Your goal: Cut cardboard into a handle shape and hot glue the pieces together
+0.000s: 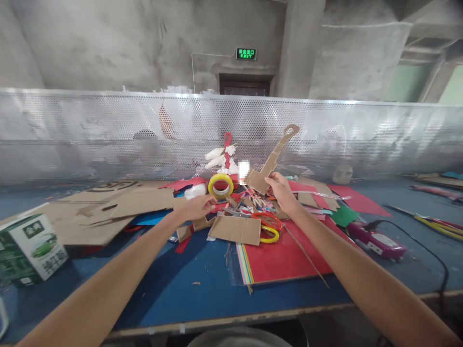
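Note:
Raised above the cluttered middle of the bench is a brown cardboard cutout [266,171] with a long narrow neck and a looped tip. My right hand [281,193] pinches its lower right edge. My left hand [198,208] hovers low over paper and cardboard scraps, fingers loosely bent and apart, with nothing plainly in them. Just beyond it stands a yellow roll of tape [221,186] on edge. Between the hands lie scissors with orange and yellow handles [270,234], partly covered by a cardboard rectangle [235,229].
Large flattened cardboard [97,221] and a green-white carton [34,248] are at left. Red sheets [285,262] lie front right. A purple device [376,241] with a black cable and long yellow-handled scissors [434,224] are at right. A perforated metal screen [119,130] closes the back.

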`<state>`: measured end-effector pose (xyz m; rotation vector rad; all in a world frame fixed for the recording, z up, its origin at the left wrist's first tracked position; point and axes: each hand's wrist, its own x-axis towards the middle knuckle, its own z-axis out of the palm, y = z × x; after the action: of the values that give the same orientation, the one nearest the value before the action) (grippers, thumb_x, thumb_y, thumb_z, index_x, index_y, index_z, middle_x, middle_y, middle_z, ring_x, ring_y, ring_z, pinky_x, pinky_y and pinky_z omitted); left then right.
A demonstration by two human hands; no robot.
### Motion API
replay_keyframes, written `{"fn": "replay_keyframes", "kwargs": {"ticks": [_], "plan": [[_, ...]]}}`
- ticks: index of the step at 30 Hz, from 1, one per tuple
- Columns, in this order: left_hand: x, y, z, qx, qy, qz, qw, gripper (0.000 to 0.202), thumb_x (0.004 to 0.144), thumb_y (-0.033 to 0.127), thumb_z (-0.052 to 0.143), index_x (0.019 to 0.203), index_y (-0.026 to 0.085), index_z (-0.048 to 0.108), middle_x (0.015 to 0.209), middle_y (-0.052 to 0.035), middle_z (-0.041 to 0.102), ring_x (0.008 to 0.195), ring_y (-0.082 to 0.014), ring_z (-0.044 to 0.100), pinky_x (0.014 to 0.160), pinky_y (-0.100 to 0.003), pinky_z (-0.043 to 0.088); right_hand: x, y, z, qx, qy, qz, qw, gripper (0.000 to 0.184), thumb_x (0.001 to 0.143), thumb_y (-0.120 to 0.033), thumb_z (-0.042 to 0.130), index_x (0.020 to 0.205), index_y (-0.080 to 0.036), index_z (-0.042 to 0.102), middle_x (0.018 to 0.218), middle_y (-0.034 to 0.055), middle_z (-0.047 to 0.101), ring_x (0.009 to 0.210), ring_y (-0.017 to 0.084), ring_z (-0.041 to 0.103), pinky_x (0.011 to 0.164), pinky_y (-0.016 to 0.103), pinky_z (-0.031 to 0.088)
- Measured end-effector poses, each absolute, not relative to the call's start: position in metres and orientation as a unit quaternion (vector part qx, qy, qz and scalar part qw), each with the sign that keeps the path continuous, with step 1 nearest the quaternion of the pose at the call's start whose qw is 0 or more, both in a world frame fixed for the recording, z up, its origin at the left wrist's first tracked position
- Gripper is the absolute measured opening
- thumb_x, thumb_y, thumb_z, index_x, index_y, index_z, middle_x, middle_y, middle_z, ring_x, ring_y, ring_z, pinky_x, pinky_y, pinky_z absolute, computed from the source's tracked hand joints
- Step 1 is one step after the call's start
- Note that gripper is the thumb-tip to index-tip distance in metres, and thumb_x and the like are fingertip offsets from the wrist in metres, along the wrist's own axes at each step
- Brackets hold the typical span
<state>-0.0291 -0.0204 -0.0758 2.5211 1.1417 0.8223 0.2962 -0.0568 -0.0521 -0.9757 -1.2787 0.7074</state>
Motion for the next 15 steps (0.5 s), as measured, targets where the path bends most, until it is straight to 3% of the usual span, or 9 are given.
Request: {"fn": "replay_keyframes", "kwargs": {"ticks": [5,10,15], "plan": [[-0.007,-0.037,-0.077,0.902,0.338,0.246,0.104,0.027,0.090,0.042,0.058,0.102,0.025,0.076,0.109,-0.0088,0.075,0.100,-0.0272,0.068,0.089,-0.035,0.050,0.292,-0.057,-0.055,-0.427,-0.578,0.313,0.621,0.024,0.074,-0.041,0.065,0.083,-0.024,0.050,0.070,-0.0018,0.060,0.051,0.014,0.050,0.047,0.027,0.039],[0.012,-0.055,-0.071,0.947,0.254,0.182,0.068,0.038,0.101,0.041,0.045,0.125,0.023,0.069,0.132,-0.0114,0.067,0.123,-0.0273,0.060,0.108,-0.042,0.043,0.290,-0.059,-0.055,-0.437,-0.585,0.306,0.610,0.020,0.077,-0.036,0.064,0.085,-0.022,0.053,0.068,-0.0031,0.060,0.048,0.011,0.050,0.045,0.024,0.039],[0.020,-0.060,-0.071,0.963,0.216,0.144,0.069,0.038,0.103,0.037,0.044,0.131,0.021,0.066,0.134,-0.0131,0.066,0.127,-0.0287,0.058,0.112,-0.045,0.040,0.293,-0.058,-0.054,-0.442,-0.587,0.299,0.609,0.017,0.080,-0.033,0.063,0.086,-0.021,0.054,0.071,-0.0016,0.064,0.050,0.011,0.052,0.048,0.025,0.043]]}}
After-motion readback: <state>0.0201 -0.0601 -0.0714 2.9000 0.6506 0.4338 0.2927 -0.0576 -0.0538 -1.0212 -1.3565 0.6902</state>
